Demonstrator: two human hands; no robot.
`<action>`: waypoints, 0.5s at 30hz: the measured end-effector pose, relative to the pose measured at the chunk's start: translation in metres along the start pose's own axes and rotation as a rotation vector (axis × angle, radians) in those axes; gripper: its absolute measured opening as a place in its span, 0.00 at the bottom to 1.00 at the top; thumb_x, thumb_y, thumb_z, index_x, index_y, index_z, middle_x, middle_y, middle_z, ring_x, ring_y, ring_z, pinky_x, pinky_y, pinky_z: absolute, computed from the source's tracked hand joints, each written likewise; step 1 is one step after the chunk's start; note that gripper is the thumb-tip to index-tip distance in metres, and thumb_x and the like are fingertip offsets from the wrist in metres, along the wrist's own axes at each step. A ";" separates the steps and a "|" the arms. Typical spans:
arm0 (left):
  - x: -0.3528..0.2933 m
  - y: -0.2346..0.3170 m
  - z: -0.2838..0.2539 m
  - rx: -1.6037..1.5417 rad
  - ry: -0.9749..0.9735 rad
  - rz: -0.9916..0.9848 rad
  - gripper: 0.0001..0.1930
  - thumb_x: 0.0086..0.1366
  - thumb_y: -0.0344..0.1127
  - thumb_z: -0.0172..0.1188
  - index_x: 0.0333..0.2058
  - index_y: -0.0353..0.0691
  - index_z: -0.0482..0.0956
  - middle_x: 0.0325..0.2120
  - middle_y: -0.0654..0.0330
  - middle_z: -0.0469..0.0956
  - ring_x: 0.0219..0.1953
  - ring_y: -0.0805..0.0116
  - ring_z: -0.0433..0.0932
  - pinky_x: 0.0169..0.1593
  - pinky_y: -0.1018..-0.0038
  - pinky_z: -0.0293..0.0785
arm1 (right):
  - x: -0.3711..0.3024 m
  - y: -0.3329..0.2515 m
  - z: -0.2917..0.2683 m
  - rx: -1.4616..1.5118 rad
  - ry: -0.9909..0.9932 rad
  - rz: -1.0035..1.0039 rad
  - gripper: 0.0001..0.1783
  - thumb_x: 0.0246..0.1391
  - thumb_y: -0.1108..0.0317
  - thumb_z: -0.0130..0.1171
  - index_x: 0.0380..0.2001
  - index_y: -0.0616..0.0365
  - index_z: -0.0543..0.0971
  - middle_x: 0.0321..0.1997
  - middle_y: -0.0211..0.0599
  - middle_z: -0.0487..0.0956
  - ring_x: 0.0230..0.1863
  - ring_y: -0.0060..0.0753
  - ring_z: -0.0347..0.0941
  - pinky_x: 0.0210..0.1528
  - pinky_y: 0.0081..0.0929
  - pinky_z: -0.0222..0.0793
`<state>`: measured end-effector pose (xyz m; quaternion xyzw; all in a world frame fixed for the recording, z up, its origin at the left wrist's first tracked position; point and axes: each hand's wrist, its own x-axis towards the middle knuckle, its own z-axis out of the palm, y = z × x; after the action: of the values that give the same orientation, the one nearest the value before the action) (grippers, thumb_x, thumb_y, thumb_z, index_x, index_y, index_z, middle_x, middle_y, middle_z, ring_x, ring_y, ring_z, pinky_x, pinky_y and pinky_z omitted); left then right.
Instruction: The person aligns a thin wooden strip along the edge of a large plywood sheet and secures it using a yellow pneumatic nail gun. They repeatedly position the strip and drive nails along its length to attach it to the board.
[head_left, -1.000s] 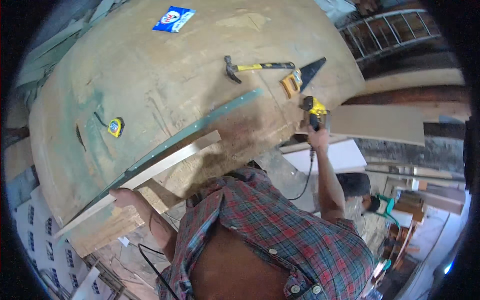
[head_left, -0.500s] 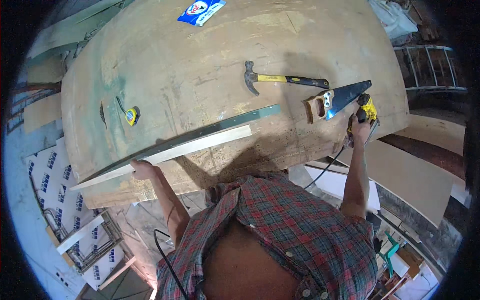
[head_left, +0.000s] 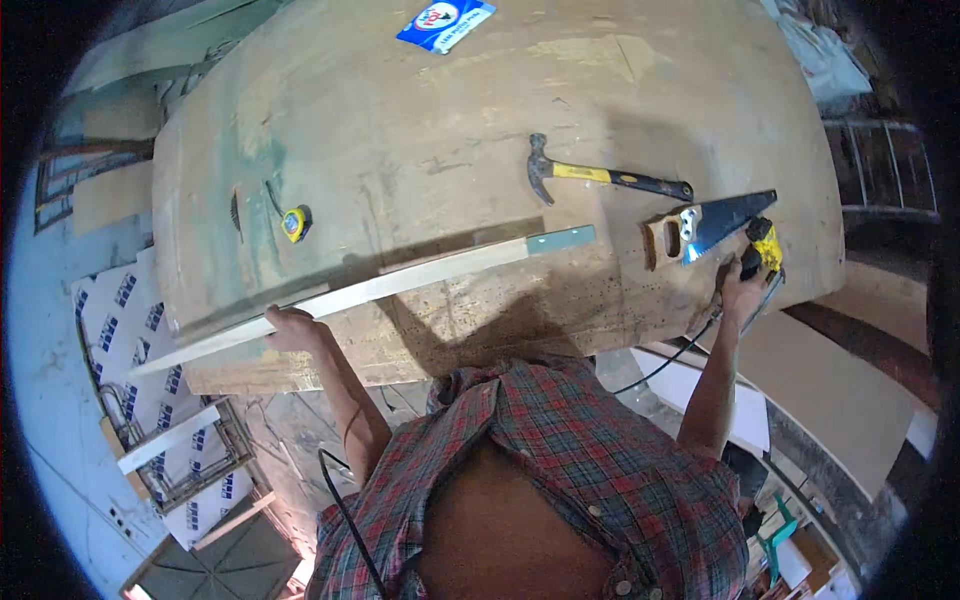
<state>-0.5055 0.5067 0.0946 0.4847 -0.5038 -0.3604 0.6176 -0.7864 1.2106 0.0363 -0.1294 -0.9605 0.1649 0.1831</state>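
Observation:
A long pale wooden strip (head_left: 420,277) is in the grip of my left hand (head_left: 292,328), its fingers closed round it near the left end. The strip lies slantwise above the plywood tabletop and covers most of a dark green strip (head_left: 562,240), whose right end sticks out beyond it. At the table's right side my right hand (head_left: 742,292) is closed on a yellow and black corded power tool (head_left: 767,246); its exact kind is hard to make out. Just left of that tool lies a handsaw (head_left: 722,222) with a wooden handle.
A claw hammer (head_left: 600,176) lies left of the handsaw. Farther left are a yellow tape measure (head_left: 295,224) and a thin dark blade-like piece (head_left: 237,213). A blue and white packet (head_left: 445,24) lies at the far edge. A black cord (head_left: 660,368) hangs off the near right edge.
The pale strip has shifted over the dark green strip, hiding all but its right end. The whole view has moved slightly. My right hand stays on the power tool.

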 end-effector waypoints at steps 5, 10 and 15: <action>0.052 0.027 -0.016 -0.051 0.017 -0.093 0.23 0.63 0.27 0.59 0.50 0.27 0.57 0.27 0.44 0.78 0.22 0.62 0.77 0.20 0.71 0.72 | 0.022 0.010 0.010 -0.177 0.114 -0.112 0.42 0.56 0.48 0.64 0.61 0.74 0.68 0.59 0.68 0.72 0.60 0.63 0.70 0.62 0.46 0.66; 0.050 0.146 -0.002 0.053 -0.053 0.240 0.15 0.60 0.22 0.58 0.44 0.34 0.64 0.32 0.52 0.75 0.23 0.64 0.79 0.26 0.70 0.79 | 0.044 -0.067 0.004 0.463 -0.011 -0.130 0.32 0.62 0.56 0.62 0.61 0.70 0.70 0.58 0.59 0.75 0.56 0.48 0.74 0.59 0.37 0.69; 0.074 0.157 -0.040 0.050 0.008 0.393 0.15 0.61 0.22 0.57 0.45 0.34 0.65 0.27 0.58 0.74 0.21 0.71 0.75 0.24 0.75 0.72 | 0.018 -0.231 -0.004 0.892 -0.178 -0.270 0.25 0.66 0.65 0.58 0.62 0.63 0.71 0.61 0.51 0.74 0.54 0.36 0.73 0.57 0.31 0.69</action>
<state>-0.4557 0.4893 0.2655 0.3936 -0.5952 -0.2181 0.6658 -0.8445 1.0062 0.1292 0.1025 -0.8161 0.5466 0.1573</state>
